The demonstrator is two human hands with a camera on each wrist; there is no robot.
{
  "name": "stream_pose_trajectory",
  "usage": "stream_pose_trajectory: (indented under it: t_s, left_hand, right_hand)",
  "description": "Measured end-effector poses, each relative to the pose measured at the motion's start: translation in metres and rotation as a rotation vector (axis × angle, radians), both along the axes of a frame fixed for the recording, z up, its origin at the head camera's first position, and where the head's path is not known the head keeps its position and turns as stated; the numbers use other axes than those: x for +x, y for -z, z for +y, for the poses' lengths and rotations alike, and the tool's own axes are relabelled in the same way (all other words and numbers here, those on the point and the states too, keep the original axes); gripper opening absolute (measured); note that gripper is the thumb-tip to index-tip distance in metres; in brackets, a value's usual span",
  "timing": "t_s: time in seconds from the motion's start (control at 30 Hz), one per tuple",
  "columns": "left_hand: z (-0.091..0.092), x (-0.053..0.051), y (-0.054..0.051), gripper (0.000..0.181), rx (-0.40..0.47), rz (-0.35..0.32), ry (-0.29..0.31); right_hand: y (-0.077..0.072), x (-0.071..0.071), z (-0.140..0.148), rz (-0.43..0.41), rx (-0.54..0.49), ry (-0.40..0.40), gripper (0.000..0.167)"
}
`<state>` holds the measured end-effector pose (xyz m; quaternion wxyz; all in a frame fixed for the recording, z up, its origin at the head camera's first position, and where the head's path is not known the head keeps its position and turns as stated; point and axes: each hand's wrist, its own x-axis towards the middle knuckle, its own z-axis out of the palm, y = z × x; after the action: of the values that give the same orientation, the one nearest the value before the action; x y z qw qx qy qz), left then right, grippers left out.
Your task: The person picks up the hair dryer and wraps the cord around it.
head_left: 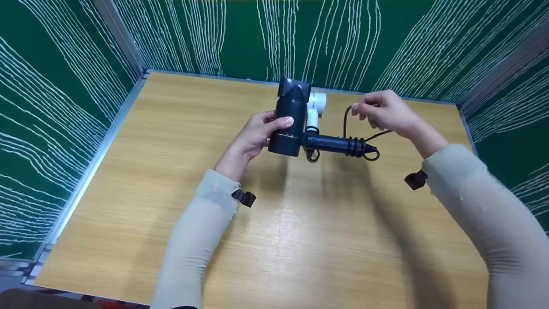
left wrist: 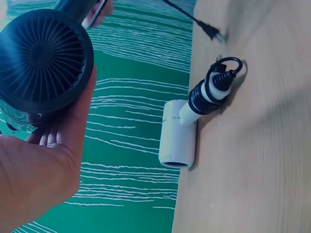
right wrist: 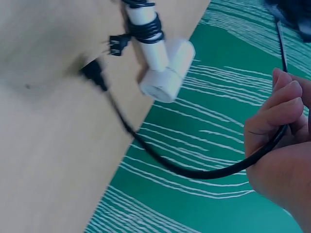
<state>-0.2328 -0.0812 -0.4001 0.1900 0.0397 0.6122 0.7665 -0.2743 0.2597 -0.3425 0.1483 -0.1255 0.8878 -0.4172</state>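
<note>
My left hand grips a dark hair dryer round its barrel, thumb across the side, with the flat nozzle toward the back wall. The dryer is held above the table, its handle stretching to the right. Several turns of black cord circle the handle near its end. In the right wrist view, my right hand pinches this cord, and the loose length curves down to a dangling plug. The left wrist view shows the round ribbed intake grille close up.
A white hair dryer lies on the table behind the dark one, black cord wound about its handle. The wooden table meets green walls with white wavy lines at the back and sides.
</note>
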Motion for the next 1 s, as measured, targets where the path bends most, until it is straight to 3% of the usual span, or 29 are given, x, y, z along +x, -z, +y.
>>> stream_pose_trajectory:
  t_s: [0.23, 0.5, 0.77, 1.0]
  left_hand:
    - [0.002, -0.006, 0.004, 0.058, -0.050, -0.038, -0.048]
    - [-0.001, -0.012, 0.011, 0.061, -0.042, -0.057, -0.143]
    - [-0.002, -0.013, 0.010, 0.055, 0.047, -0.060, -0.221]
    - [-0.002, -0.014, 0.007, 0.052, 0.108, -0.022, -0.249]
  right_hand:
    - [-0.022, 0.011, -0.014, 0.053, 0.085, -0.071, 0.034]
    - [-0.023, 0.029, -0.027, 0.100, 0.067, -0.133, 0.030]
    - [0.004, 0.061, -0.032, 0.086, -0.112, -0.105, 0.029]
    - [0.049, 0.078, -0.035, 0.071, -0.355, -0.015, 0.030]
